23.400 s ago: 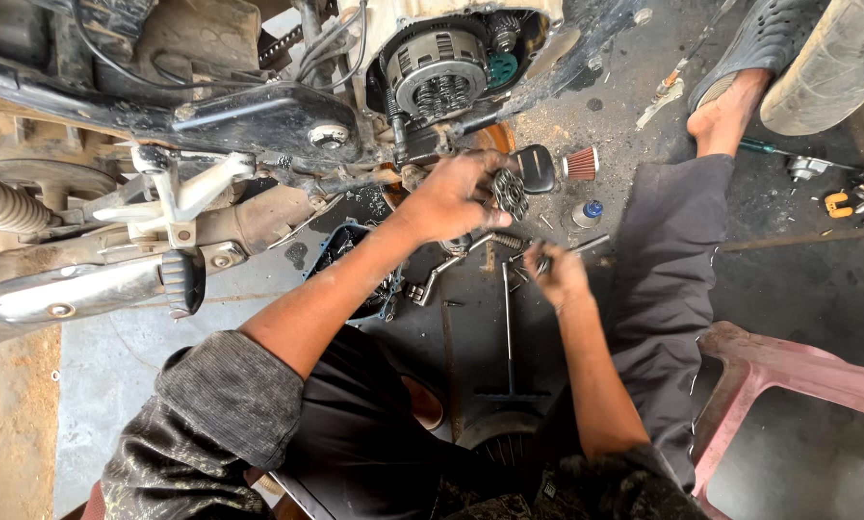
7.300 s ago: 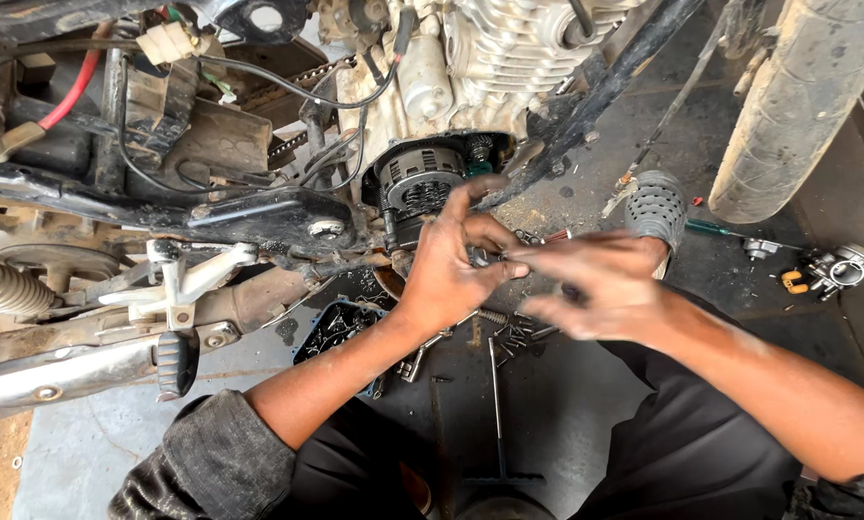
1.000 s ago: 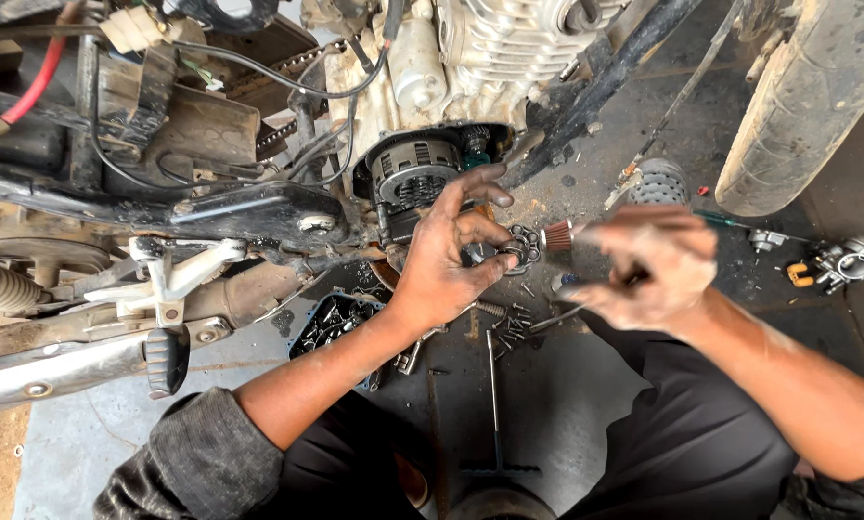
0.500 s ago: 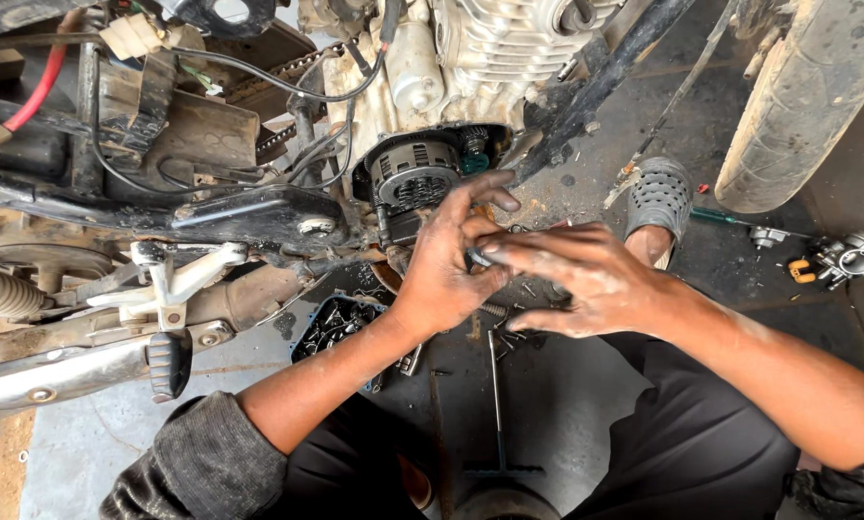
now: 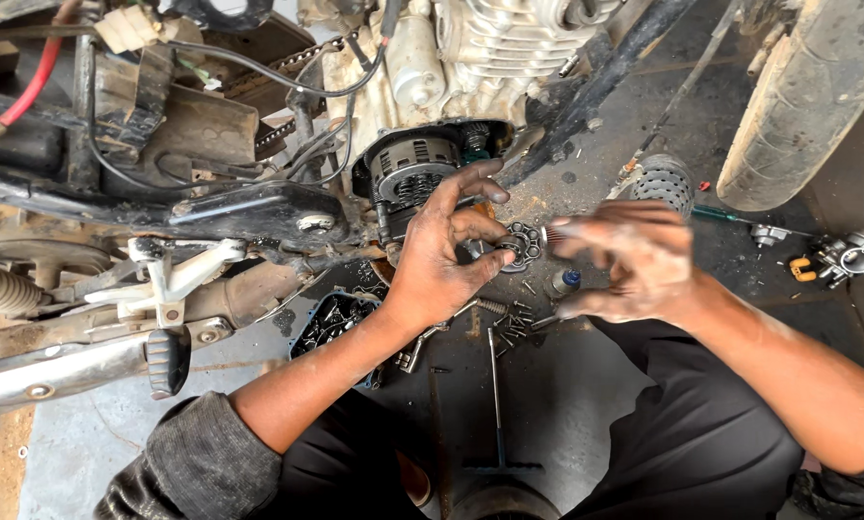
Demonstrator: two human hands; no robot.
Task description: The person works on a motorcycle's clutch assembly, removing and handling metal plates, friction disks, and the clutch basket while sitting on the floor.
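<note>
Grey motorcycle engine [image 5: 490, 48] on side, one open clutch basket [image 5: 414, 169] exposed. One worn tyre [image 5: 802, 96] at right. Left hand [image 5: 446, 255] pinching one round holed metal plate [image 5: 521, 243] just below clutch. Right hand [image 5: 634, 260] now drawn back from plate, fingers loose, blurred, grasping nothing visible. Many loose bolts [image 5: 509, 323] on floor.

Left hand [image 5: 441, 255] pinching, right hand [image 5: 634, 260] spread open.

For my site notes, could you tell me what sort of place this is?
Most likely a motorcycle repair workshop: an opened motorcycle engine with its clutch exposed, loose bolts on an oil-stained concrete floor, and a tyre nearby.
</note>
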